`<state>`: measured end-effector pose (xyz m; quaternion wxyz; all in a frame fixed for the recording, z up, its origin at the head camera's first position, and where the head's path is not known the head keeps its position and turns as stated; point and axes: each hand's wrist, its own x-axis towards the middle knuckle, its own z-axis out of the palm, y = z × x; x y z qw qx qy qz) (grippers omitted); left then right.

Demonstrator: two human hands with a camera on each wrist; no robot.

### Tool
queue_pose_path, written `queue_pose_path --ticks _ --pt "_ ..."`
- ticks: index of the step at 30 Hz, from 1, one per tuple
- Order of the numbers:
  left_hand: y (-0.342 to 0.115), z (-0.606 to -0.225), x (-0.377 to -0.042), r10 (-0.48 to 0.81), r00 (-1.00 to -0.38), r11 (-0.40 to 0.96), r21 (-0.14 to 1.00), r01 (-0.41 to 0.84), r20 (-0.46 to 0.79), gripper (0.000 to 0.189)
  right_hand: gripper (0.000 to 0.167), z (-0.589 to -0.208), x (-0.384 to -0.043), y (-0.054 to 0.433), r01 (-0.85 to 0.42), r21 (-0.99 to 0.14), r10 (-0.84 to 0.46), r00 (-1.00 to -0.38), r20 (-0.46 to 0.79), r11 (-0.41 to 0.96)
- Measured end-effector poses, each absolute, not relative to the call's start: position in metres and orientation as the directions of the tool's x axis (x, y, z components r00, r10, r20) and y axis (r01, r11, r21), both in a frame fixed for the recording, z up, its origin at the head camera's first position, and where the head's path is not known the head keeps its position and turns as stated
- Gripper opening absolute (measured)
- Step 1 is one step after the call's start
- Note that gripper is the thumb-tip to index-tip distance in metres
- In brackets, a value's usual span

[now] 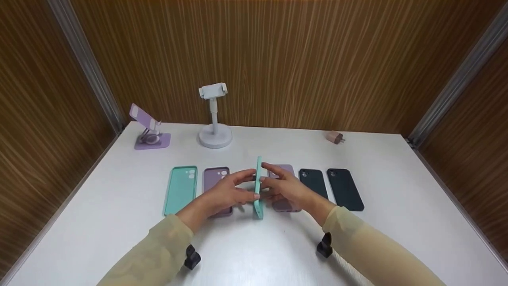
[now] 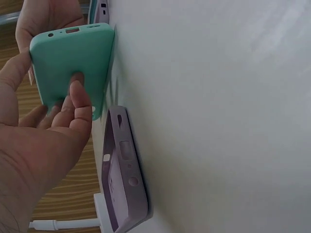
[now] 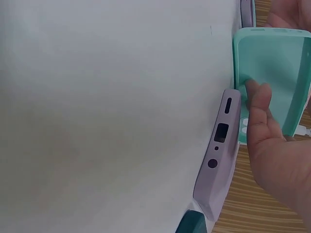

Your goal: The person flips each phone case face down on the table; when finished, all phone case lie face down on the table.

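A mint-green phone case (image 1: 258, 188) is held on edge between both hands, at or just above the white table; contact with it is unclear. My left hand (image 1: 228, 192) pinches its rim with thumb and index finger, while other fingertips touch the outer back (image 2: 56, 60). On the open side, my right hand (image 1: 291, 188) has its thumb at the upper rim and fingertips against the inner face (image 3: 272, 58). A purple phone case (image 2: 138, 189) lies open side up by the left hand. Under the right hand lies another purple case (image 3: 218, 150), partly hidden.
A second mint case (image 1: 182, 190) lies at the row's left end, and two dark cases (image 1: 311, 182) at its right. Behind stand a purple folding phone stand (image 1: 151, 133), a white phone stand (image 1: 214, 135) and a pink plug adapter (image 1: 334, 137). Wood-grain panels enclose the table.
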<state>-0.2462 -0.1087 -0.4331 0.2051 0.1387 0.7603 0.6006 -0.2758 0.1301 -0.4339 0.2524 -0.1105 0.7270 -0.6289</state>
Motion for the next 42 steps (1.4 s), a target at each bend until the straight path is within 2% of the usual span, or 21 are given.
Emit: queue_pose_path --ticks 6,18,26,33,42 --pt "-0.107 -0.434 -0.246 0.493 -0.859 0.207 0.978 -0.035 -0.135 0.085 0.071 -0.434 -0.276 0.131 0.174 -0.968 -0.461 -0.855 -0.240 0.181" --pt "-0.104 -0.437 -0.245 0.498 -0.851 0.235 0.971 -0.049 -0.164 0.080 0.074 -0.434 -0.273 0.134 0.216 -0.968 -0.455 -0.854 -0.252 0.131" --pt "-0.094 -0.444 -0.247 0.441 -0.891 0.239 0.971 0.005 -0.104 0.060 0.070 -0.437 -0.271 0.140 0.219 -0.969 -0.438 -0.864 -0.248 0.118" --pt "-0.082 -0.449 -0.251 0.386 -0.919 0.266 0.964 0.024 -0.084 0.050 0.072 -0.437 -0.269 0.145 0.226 -0.970 -0.445 -0.863 -0.240 0.085" --pt "-0.079 -0.448 -0.249 0.337 -0.932 0.308 0.951 -0.024 -0.133 0.057 0.072 -0.435 -0.265 0.149 0.238 -0.970 -0.457 -0.859 -0.233 0.047"
